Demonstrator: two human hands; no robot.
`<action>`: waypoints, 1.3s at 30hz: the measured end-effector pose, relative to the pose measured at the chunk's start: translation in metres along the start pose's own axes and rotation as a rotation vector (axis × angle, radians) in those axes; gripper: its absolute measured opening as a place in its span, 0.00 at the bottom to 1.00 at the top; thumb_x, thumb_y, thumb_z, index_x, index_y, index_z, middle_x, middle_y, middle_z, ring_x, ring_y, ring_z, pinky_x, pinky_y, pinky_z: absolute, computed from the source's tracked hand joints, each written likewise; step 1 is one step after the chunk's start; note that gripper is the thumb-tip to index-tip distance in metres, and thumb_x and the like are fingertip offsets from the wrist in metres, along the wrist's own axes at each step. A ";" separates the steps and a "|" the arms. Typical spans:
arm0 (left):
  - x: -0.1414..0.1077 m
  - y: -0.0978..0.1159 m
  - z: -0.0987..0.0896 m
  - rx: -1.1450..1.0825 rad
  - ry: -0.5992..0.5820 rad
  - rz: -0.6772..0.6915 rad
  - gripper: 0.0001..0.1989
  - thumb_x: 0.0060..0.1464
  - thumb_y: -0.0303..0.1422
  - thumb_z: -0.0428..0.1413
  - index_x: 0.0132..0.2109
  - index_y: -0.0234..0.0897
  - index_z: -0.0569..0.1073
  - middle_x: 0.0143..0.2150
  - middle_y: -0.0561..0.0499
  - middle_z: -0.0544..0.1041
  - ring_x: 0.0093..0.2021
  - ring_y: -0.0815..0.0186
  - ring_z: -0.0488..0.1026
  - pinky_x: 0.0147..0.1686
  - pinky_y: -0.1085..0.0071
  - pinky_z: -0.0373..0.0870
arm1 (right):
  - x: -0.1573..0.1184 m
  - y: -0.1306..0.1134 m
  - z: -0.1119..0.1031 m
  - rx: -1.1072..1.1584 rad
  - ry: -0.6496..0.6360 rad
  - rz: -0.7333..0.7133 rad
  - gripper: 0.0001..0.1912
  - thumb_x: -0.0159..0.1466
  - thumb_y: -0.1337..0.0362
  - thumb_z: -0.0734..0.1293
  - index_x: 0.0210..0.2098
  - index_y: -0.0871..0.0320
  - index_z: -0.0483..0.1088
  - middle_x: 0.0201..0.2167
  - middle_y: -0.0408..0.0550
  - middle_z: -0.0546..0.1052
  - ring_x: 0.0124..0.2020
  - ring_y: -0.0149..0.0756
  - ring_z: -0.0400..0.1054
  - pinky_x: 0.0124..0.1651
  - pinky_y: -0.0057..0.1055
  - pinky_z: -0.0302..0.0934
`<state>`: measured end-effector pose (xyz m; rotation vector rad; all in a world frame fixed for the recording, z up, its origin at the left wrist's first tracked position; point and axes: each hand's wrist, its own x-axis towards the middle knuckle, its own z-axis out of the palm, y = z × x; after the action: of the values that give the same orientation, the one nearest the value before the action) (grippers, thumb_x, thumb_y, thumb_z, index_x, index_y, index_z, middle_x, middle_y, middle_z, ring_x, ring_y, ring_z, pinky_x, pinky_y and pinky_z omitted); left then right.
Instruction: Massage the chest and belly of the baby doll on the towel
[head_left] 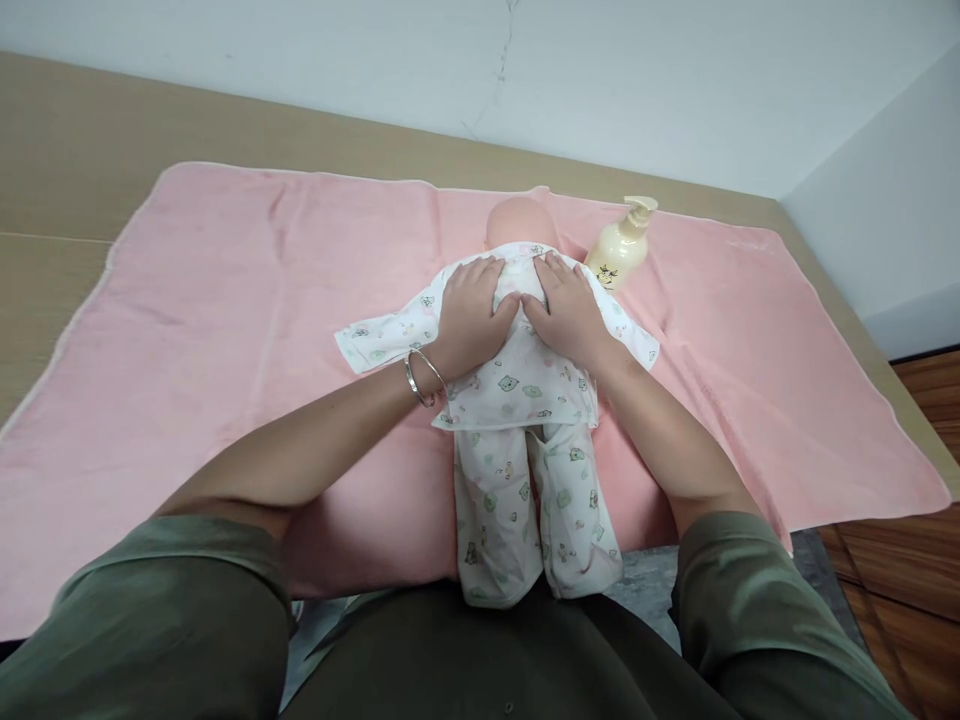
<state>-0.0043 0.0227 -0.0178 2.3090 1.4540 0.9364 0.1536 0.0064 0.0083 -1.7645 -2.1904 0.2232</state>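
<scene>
A baby doll (523,222) lies face down, its bald head toward the wall and its legs toward me. It wears a white printed top (517,385) and matching trousers (499,510). My left hand (474,312) rests flat on the left of the doll's upper back, fingers stretched out, a silver bangle on the wrist. On the right side of the back lies my right hand (570,308), also flat with its fingers extended. The two thumbs nearly meet in the middle. Beside the doll's right shoulder stands a cream pump bottle (621,245).
A pink blanket (315,280) covers most of the wooden table (67,130) and hangs over its front edge. White walls (637,90) rise behind and at the right. Brown wood-grain panelling (926,410) shows at the lower right.
</scene>
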 end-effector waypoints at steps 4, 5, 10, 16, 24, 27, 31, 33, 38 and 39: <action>-0.002 0.003 -0.002 0.032 0.003 0.013 0.26 0.61 0.38 0.45 0.62 0.32 0.67 0.64 0.40 0.70 0.65 0.52 0.64 0.67 0.52 0.57 | 0.000 0.000 -0.004 0.002 -0.034 0.014 0.34 0.67 0.58 0.58 0.68 0.70 0.54 0.71 0.64 0.55 0.74 0.50 0.45 0.74 0.52 0.36; -0.004 0.005 -0.002 0.049 0.002 0.023 0.26 0.61 0.38 0.44 0.62 0.30 0.67 0.64 0.38 0.70 0.65 0.51 0.64 0.67 0.52 0.58 | 0.001 0.001 -0.006 0.007 -0.044 0.013 0.34 0.67 0.58 0.58 0.68 0.71 0.54 0.71 0.64 0.55 0.74 0.49 0.45 0.75 0.51 0.36; -0.013 0.012 -0.001 0.103 0.033 0.094 0.25 0.65 0.38 0.42 0.62 0.30 0.65 0.64 0.36 0.68 0.67 0.48 0.62 0.66 0.48 0.57 | 0.002 0.005 -0.012 0.052 -0.068 -0.041 0.32 0.67 0.58 0.57 0.67 0.67 0.57 0.71 0.61 0.56 0.73 0.49 0.47 0.73 0.52 0.42; -0.008 0.012 -0.006 0.082 -0.016 0.073 0.25 0.62 0.36 0.44 0.61 0.29 0.66 0.64 0.35 0.69 0.65 0.49 0.63 0.66 0.51 0.59 | -0.010 -0.013 -0.008 0.030 -0.026 0.058 0.31 0.68 0.61 0.54 0.68 0.67 0.54 0.71 0.60 0.56 0.73 0.50 0.46 0.73 0.55 0.41; -0.005 0.013 -0.006 0.092 -0.033 0.067 0.26 0.62 0.34 0.43 0.62 0.24 0.66 0.64 0.32 0.68 0.66 0.48 0.62 0.67 0.51 0.56 | -0.017 -0.023 -0.010 0.028 -0.022 0.085 0.30 0.71 0.62 0.50 0.68 0.69 0.55 0.70 0.62 0.57 0.73 0.50 0.47 0.72 0.53 0.45; -0.014 0.019 -0.003 0.122 -0.005 0.073 0.25 0.64 0.35 0.41 0.63 0.24 0.64 0.65 0.32 0.66 0.67 0.47 0.60 0.67 0.49 0.54 | -0.008 -0.013 -0.010 0.018 -0.016 0.044 0.29 0.70 0.62 0.51 0.68 0.67 0.56 0.70 0.61 0.58 0.73 0.49 0.47 0.73 0.55 0.43; -0.017 0.020 -0.004 0.162 0.006 0.097 0.26 0.65 0.35 0.40 0.63 0.24 0.64 0.66 0.33 0.66 0.68 0.46 0.59 0.68 0.50 0.54 | -0.004 -0.006 -0.014 -0.005 -0.088 -0.028 0.30 0.70 0.61 0.53 0.68 0.70 0.54 0.71 0.64 0.55 0.74 0.49 0.45 0.73 0.53 0.42; -0.011 0.016 -0.005 0.162 -0.012 0.101 0.26 0.64 0.36 0.42 0.63 0.24 0.64 0.65 0.32 0.66 0.67 0.46 0.60 0.67 0.49 0.55 | -0.009 -0.012 -0.015 -0.033 -0.090 -0.016 0.30 0.70 0.62 0.51 0.68 0.72 0.53 0.71 0.65 0.55 0.73 0.50 0.46 0.72 0.53 0.44; 0.003 0.007 -0.007 0.139 -0.072 0.075 0.23 0.60 0.34 0.45 0.58 0.28 0.68 0.59 0.33 0.72 0.61 0.46 0.67 0.61 0.47 0.62 | -0.027 -0.034 -0.015 -0.109 -0.001 0.008 0.28 0.70 0.66 0.51 0.65 0.75 0.60 0.66 0.67 0.64 0.70 0.53 0.55 0.72 0.51 0.46; 0.001 0.009 -0.006 0.147 -0.063 0.063 0.23 0.60 0.34 0.44 0.59 0.27 0.68 0.60 0.32 0.71 0.62 0.45 0.66 0.62 0.46 0.61 | -0.027 -0.035 -0.015 -0.109 0.005 0.003 0.28 0.69 0.66 0.51 0.64 0.75 0.61 0.66 0.66 0.65 0.69 0.53 0.56 0.72 0.50 0.46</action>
<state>-0.0015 0.0189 -0.0078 2.4790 1.4782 0.7896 0.1317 -0.0288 0.0291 -1.8231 -2.2349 0.1015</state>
